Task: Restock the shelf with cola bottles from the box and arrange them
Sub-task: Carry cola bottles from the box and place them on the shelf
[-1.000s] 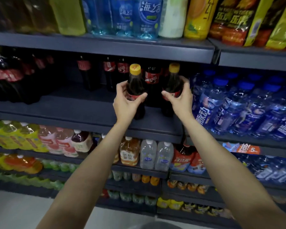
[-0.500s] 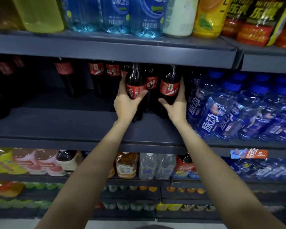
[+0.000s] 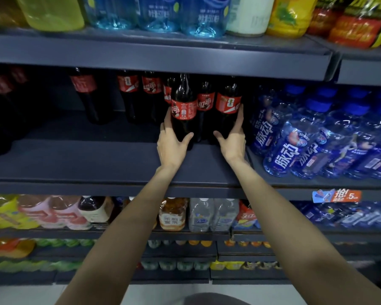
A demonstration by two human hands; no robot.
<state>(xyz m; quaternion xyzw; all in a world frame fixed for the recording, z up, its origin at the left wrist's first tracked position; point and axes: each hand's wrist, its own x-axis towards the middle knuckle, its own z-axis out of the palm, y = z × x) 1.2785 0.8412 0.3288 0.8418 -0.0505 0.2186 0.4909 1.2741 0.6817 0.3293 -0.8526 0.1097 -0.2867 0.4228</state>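
Left hand (image 3: 171, 143) grips one cola bottle (image 3: 183, 111) low on its body, thumb and fingers curled round it; the right hand (image 3: 233, 139) grips a second cola bottle (image 3: 228, 106) the same way. Both bottles stand upright on the dark shelf (image 3: 97, 164), just in front of other cola bottles (image 3: 205, 102) crowded behind them. Blue water bottles (image 3: 295, 142) lean close against the right hand's side. An upper shelf board (image 3: 163, 56) hangs low over the bottle necks, hiding the caps.
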